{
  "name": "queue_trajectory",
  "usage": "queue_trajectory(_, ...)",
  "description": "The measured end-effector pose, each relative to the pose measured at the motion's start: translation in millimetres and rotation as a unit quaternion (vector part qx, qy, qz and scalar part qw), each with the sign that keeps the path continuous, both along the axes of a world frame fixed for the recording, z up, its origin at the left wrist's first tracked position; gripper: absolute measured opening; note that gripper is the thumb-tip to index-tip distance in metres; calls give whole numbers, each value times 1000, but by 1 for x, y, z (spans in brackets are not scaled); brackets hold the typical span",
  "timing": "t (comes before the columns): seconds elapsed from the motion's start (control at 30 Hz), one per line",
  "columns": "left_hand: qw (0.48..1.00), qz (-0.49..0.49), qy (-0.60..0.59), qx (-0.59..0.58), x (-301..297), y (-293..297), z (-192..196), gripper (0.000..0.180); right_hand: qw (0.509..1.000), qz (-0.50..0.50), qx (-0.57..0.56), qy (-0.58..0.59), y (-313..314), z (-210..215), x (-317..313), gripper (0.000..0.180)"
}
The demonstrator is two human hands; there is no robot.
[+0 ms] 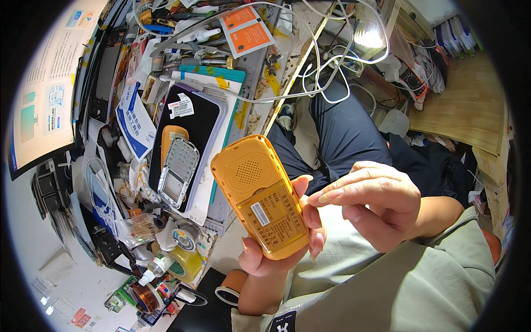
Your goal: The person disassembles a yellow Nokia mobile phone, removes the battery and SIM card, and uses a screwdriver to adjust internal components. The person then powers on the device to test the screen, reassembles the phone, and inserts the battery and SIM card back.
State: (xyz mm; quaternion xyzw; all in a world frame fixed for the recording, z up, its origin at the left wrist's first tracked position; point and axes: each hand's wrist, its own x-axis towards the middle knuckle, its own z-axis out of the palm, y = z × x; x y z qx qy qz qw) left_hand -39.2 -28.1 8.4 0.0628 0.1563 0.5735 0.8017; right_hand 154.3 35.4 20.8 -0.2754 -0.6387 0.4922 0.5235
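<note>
My left hand [269, 255] holds a yellow-orange keypad-style phone [251, 182] with its back toward me, thumb on one long edge and fingers on the other. A round speaker grille shows at its upper end. Below the grille sits a yellow labelled battery [272, 220] in its bay. My right hand [379, 202] is beside the phone's right edge, fingers stretched out and thumb apart, fingertips close to the left hand's fingers. On the bench lie a grey phone frame [180, 169] and an orange cover piece [172, 134], partly under it, on a dark flat tray [191, 119].
A cluttered bench with tools and a blue-white packet [134, 122] lies to the left. A monitor [50, 83] stands at the far left. White cables [332, 63] loop near a bright lamp [368, 36]. A yellow-filled bottle [187, 264] and a wire spool [145, 296] stand lower left.
</note>
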Motion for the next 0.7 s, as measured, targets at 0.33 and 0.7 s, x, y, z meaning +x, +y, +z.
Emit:
queue_trajectory(0.33, 1000, -13, 2, 17, 5, 8, 1, 100, 999, -17, -18, -21, 1, -3, 8, 31)
queue_trajectory(0.7, 926, 48, 373, 31, 12, 4, 7, 79, 996, 29, -42, -75, 1, -6, 6, 42)
